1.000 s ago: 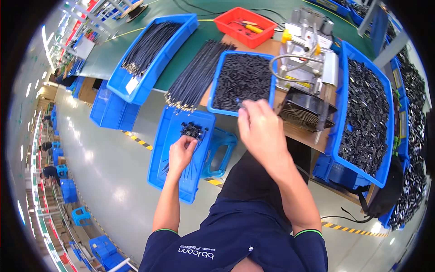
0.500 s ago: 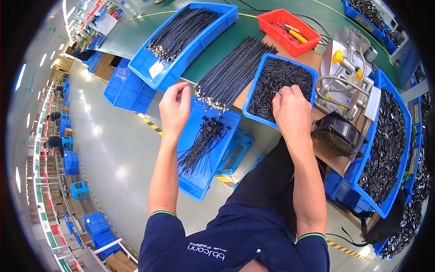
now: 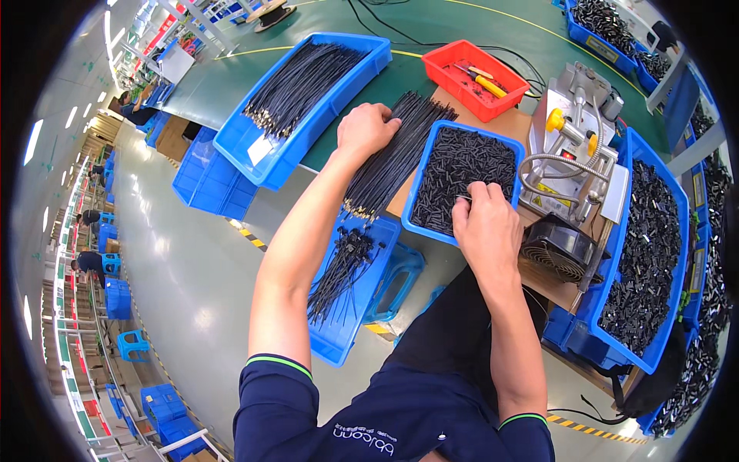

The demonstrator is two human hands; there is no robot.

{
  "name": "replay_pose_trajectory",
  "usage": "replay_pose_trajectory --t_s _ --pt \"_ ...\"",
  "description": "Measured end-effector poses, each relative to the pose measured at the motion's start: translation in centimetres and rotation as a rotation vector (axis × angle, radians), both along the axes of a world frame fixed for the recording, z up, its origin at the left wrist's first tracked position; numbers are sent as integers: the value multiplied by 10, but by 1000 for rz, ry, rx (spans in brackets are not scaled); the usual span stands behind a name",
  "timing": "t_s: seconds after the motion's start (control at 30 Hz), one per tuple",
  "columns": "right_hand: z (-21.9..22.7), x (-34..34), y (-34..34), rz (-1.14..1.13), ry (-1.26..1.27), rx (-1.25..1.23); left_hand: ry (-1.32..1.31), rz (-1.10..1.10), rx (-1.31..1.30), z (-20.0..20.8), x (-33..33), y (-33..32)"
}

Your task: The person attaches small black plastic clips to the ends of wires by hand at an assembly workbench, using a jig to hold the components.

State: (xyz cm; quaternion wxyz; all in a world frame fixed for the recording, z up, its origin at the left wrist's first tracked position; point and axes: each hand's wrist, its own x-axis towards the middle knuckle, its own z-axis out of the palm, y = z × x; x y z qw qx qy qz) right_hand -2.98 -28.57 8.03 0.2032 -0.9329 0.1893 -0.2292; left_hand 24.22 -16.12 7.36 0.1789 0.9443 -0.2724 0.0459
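My left hand (image 3: 368,131) lies at the left edge of a bundle of black cables (image 3: 396,158) with brass-coloured ends, its fingers curled against the upper part. Whether a cable is between them is hidden. Over a blue tray (image 3: 416,206) full of short black tubes (image 3: 469,165), my right hand (image 3: 489,231) pinches a thin, pale metallic piece (image 3: 464,197), mostly covered by the fingers. Below the bundle, a lower blue bin (image 3: 339,350) holds loose black cables with thicker black heads (image 3: 346,258).
A blue bin (image 3: 281,169) of cables stands left of the bundle. Behind the tube tray is a red tray (image 3: 435,65) with a yellow-handled tool (image 3: 489,83). To the right stand a metal machine (image 3: 566,142), a black fan (image 3: 558,246) and a large blue bin (image 3: 670,323) of black parts.
My left hand has moved right and away from me, from above the bundle's near-left side onto the cables. My right hand stays over the tube tray. The whole view has shifted slightly.
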Motion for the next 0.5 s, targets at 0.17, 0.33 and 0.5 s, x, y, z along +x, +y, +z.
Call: replay_pose_trajectory --t_s 0.17,0.33,0.5 --pt "-11 7 -4 19 4 -63 86 59 84 6 6 -12" --pt "-9 4 0 16 7 -48 72 78 81 8 8 -12" --pt "-10 0 -1 17 -16 -48 44 60 20 22 8 -7"
